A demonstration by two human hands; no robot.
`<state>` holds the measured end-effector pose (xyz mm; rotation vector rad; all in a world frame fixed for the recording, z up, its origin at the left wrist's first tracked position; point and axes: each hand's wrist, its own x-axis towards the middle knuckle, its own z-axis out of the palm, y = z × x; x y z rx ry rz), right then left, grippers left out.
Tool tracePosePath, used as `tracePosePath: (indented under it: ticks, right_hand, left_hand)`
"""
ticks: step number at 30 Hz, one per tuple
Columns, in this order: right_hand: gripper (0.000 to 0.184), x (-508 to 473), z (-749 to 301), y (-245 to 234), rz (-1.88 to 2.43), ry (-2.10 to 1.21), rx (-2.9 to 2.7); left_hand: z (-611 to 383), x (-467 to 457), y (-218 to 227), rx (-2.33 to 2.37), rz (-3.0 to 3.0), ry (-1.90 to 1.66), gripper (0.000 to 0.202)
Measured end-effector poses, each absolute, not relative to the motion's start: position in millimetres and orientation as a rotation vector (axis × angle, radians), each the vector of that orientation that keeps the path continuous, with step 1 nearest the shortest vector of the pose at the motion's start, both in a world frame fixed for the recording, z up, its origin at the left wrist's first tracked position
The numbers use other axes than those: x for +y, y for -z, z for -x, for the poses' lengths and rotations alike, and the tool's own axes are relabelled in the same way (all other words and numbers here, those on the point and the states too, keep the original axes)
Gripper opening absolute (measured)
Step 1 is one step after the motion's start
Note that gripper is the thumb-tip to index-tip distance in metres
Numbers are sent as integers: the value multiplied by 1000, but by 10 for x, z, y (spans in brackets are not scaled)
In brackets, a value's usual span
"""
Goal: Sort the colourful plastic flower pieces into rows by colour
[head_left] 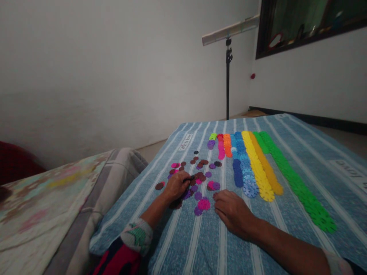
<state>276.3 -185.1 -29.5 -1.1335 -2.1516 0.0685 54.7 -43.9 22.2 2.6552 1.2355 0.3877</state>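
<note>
My left hand (177, 187) is closed in a pinch on a black notched plastic disc (189, 178), just over a loose scatter of discs. Brown discs (200, 176), pink discs (204, 204) and purple discs (198, 196) lie around it, some overlapping. To the right of the scatter, my right hand (233, 212) has its fingers curled together, with a brown disc (215, 195) showing at the fingertips. The palm hides most of that grip. Another black disc (218, 164) lies beyond the hands.
Overlapping discs form colour rows: green (304, 191), yellow (258, 172), light blue (245, 168), dark blue (237, 173) and orange (227, 145). They lie on a blue striped cloth (137, 214). Left is a patterned cloth-covered surface (43, 214); a stand (228, 84) rises behind.
</note>
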Motion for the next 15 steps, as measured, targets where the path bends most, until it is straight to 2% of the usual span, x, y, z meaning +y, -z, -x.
tracePosePath:
  ticks: [15]
  right_hand:
    - [16,-1849,-2766,280,1148,-44,-2159]
  left_hand:
    - [-573,-455,-100,1346,-2674,-488,14]
